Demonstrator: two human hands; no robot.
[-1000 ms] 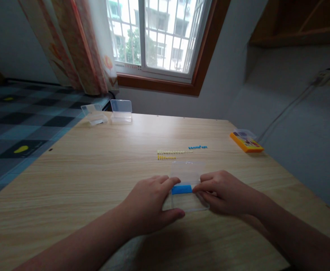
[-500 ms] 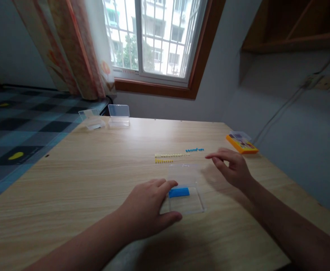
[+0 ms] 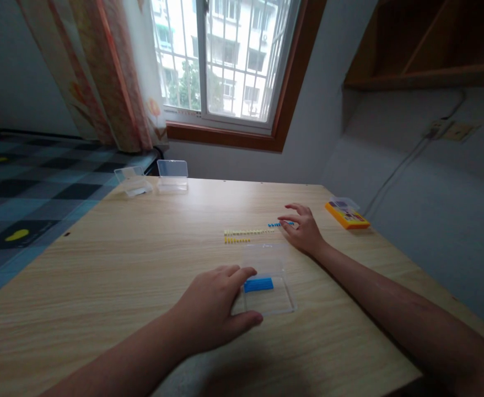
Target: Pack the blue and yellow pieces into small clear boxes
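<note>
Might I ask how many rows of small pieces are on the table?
3: the yellow row, nearest the clear box; the pale row just beyond it; and the blue row, farther right, partly hidden by the right hand.

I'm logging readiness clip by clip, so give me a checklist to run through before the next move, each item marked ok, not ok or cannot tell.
1. Near clear box open: ok; its lid is folded back.
2. Left hand at the box's left side: ok.
3. Blue block inside the box: ok.
4. Right hand at the row of small blue pieces: ok.
5. Piece gripped by the right hand: cannot tell; too small.
6. Table beyond the box free of pieces: not ok; pale and yellow rows lie there.
</note>
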